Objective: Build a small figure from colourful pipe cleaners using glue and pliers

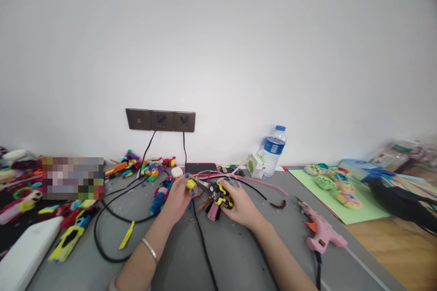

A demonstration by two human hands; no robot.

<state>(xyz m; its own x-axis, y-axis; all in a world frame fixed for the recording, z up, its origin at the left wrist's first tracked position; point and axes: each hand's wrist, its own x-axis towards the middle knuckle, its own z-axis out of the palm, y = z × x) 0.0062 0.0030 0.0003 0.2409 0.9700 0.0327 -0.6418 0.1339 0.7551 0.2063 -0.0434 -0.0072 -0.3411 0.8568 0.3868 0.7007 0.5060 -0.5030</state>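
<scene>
In the middle of the head view, my left hand (180, 196) pinches a small yellow fuzzy piece (190, 183), with a bit of blue showing above it. My right hand (241, 203) is closed round the yellow-and-black handles of a pair of pliers (210, 188). The metal jaws point left and reach the yellow piece; whether they grip it I cannot tell. A pink and black fuzzy piece (213, 211) lies on the table just below the pliers. Beyond my hands, pink and black pipe cleaners (261, 183) stretch to the right.
A pink glue gun (324, 232) lies at the right, its cord running forward. Behind stand a water bottle (274, 150) and a small box (256, 165). Black cables (99, 232) loop across the left. Colourful fuzzy figures (70, 238) and a white slab (32, 250) lie far left.
</scene>
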